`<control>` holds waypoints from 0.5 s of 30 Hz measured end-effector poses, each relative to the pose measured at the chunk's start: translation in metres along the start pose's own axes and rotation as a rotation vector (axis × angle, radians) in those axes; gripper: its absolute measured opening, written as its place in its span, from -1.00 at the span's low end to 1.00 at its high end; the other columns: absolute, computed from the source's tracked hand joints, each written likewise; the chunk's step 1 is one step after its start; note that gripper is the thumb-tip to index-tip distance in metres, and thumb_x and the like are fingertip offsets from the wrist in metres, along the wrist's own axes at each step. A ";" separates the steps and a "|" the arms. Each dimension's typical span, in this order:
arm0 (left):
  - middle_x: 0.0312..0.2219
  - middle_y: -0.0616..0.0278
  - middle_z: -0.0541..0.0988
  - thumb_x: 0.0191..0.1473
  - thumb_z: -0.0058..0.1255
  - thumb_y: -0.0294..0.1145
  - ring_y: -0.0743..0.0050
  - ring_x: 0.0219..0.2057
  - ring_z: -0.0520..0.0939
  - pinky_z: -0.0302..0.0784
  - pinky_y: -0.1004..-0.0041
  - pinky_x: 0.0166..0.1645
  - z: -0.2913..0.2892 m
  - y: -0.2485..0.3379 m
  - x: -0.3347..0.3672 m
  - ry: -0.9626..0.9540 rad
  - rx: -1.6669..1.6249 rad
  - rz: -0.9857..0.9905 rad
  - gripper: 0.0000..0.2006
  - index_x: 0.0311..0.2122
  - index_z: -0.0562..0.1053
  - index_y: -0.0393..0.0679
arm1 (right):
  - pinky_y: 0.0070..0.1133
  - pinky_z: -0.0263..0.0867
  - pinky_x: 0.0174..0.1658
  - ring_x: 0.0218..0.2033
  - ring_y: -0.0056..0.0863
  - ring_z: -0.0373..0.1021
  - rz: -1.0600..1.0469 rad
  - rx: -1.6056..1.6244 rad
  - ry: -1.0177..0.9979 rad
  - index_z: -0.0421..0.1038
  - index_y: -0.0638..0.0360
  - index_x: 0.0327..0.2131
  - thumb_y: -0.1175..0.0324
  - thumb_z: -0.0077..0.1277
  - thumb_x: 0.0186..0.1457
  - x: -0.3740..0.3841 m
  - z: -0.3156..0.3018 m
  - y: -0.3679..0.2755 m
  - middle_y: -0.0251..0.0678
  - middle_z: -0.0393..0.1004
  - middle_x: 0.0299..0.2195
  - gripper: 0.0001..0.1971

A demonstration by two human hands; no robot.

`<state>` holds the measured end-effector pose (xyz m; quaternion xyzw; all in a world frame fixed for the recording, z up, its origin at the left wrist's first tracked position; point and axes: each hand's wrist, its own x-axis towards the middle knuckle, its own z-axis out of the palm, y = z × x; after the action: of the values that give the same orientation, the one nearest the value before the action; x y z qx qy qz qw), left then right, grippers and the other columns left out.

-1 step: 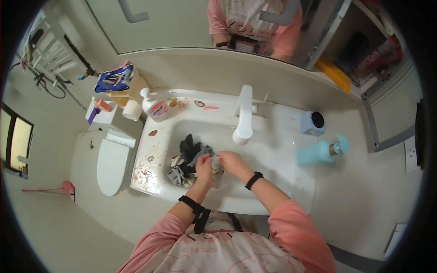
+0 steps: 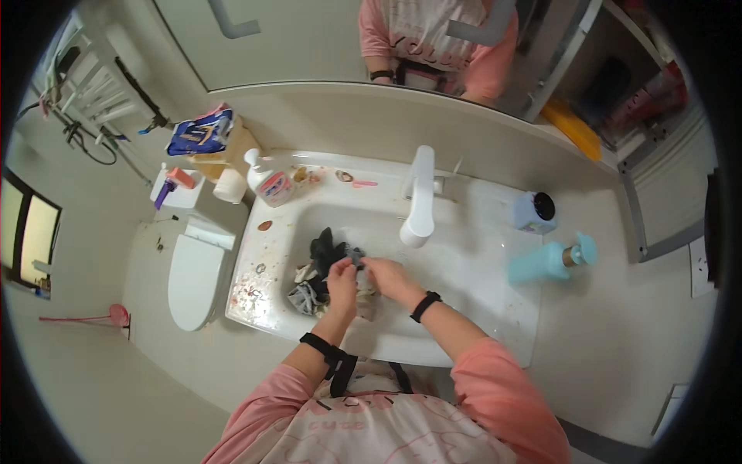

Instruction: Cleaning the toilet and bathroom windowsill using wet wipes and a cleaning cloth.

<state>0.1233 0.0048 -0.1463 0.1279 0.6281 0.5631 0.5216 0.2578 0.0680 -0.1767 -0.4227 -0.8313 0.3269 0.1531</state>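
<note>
Fingers of the left hand [image 2: 342, 283] and right hand [image 2: 391, 279] are apparently pinching grey cloth [image 2: 356, 254], nothing looking finished, other cloths [image 2: 325, 247] lying in the sink [image 2: 465, 288].

Pink lettering [image 2: 336, 424] on shirt [image 2: 363, 445], label [image 2: 276, 187] on pump bottle [image 2: 260, 169]

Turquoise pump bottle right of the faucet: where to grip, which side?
Probably around the main body of the turquoise pump bottle, below its brownish collar, coming from the basin side with the right hand. The body is its broadest part; the pump head juts out and could give when pressed. The blue container crowds the mirror side.
</note>
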 end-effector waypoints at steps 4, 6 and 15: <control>-0.23 0.31 0.46 0.04 -0.04 -0.45 0.60 -0.24 0.45 0.37 0.54 -0.20 -0.033 0.061 -0.002 0.104 0.039 0.085 -0.64 -0.01 0.41 -0.18 | -0.28 0.35 -0.16 -0.20 -0.02 0.41 0.006 0.113 -0.049 0.48 0.13 -0.20 0.39 0.02 0.04 0.022 0.036 -0.017 -0.06 0.48 -0.30 -0.78; -0.18 0.28 0.46 0.05 -0.06 -0.44 0.56 -0.19 0.46 0.38 0.52 -0.17 -0.051 0.074 -0.004 0.056 0.128 0.128 -0.62 0.02 0.41 -0.19 | -0.37 0.35 -0.17 -0.21 -0.12 0.41 0.089 0.173 -0.113 0.46 0.20 -0.20 0.38 0.05 0.05 0.031 0.017 -0.031 -0.08 0.44 -0.28 -0.78; 0.17 0.12 0.27 0.16 -0.09 0.03 0.18 0.14 0.30 0.21 0.02 0.16 -0.029 0.083 -0.003 -0.425 -0.021 -0.315 -0.40 0.22 0.25 -0.07 | -0.45 0.34 -0.08 -0.13 -0.54 0.37 0.405 1.513 -0.147 0.41 0.13 -0.09 0.09 0.03 0.20 -0.002 -0.063 -0.050 -0.40 0.43 -0.14 -0.65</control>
<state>0.0658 0.0134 -0.0800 0.1383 0.5107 0.4419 0.7244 0.2621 0.0711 -0.0963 -0.3244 -0.2976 0.8527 0.2812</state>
